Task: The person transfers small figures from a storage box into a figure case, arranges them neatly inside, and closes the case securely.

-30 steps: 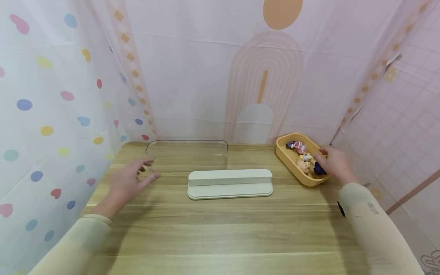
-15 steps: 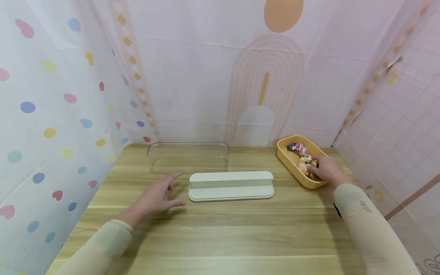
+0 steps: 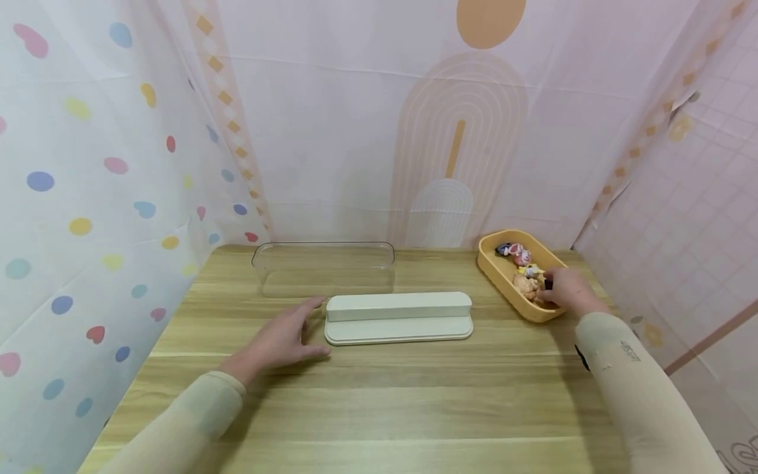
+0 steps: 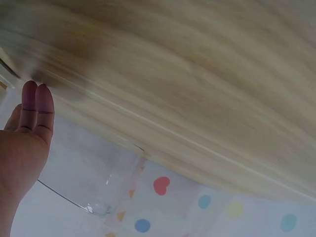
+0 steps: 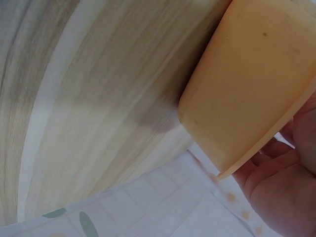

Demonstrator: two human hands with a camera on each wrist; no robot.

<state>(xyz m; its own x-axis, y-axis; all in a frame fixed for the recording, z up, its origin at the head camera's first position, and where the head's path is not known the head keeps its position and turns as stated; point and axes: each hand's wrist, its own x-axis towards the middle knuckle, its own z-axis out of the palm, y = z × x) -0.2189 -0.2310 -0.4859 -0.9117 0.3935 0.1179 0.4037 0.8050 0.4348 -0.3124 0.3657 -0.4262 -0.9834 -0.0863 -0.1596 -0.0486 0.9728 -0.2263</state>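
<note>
My right hand (image 3: 571,291) reaches over the near right end of a yellow tray (image 3: 500,276), its thumb and fingers around a small dark blue figure (image 3: 549,285). Beside it in the tray lie a peach-coloured figure (image 3: 524,284), a white and yellow one (image 3: 531,270) and a pink one (image 3: 521,255). In the right wrist view the tray's wall (image 5: 247,89) hides the fingertips. My left hand (image 3: 278,342), thumb and fingers spread, is at the left end of a long cream stepped piece (image 3: 399,327). The left wrist view shows straight fingers (image 4: 37,106).
Behind the cream piece, a clear plastic box (image 3: 326,283) stands open-topped at the back left of the wooden table (image 3: 379,408). Patterned cloth (image 3: 331,145) hangs along the back and both sides.
My left hand has moved right and forward to the cream piece's end. My right hand has lowered into the tray, its fingers now around the dark blue figure.
</note>
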